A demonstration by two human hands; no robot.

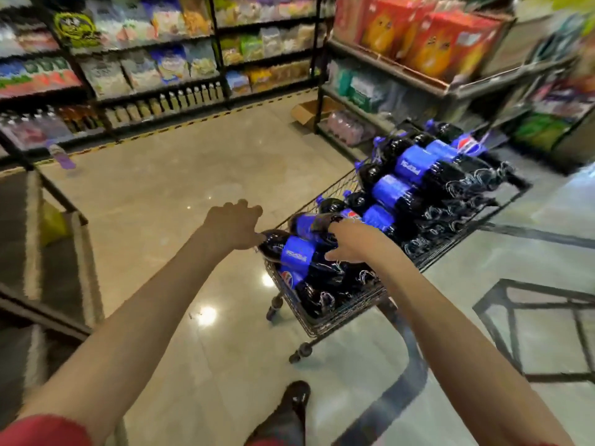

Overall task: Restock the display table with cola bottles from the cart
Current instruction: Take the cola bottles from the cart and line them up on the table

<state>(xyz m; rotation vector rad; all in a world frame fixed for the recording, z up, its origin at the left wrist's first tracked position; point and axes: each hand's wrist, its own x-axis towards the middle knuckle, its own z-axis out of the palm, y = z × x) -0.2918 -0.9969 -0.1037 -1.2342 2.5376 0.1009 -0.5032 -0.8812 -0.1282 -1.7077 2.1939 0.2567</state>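
Observation:
A wire shopping cart stands in front of me, piled with several dark cola bottles with blue labels, all lying on their sides. My left hand is curled at the neck end of the nearest bottle by the cart's near left corner. My right hand wraps over the body of a second bottle lying just above it, thumb underneath. Motion blur hides the finger contact.
A low dark table with a pale edge stands at my left. At my right is a black-framed glass table. Stocked shelves line the back, and a metal rack stands behind the cart. A cardboard box lies on the floor.

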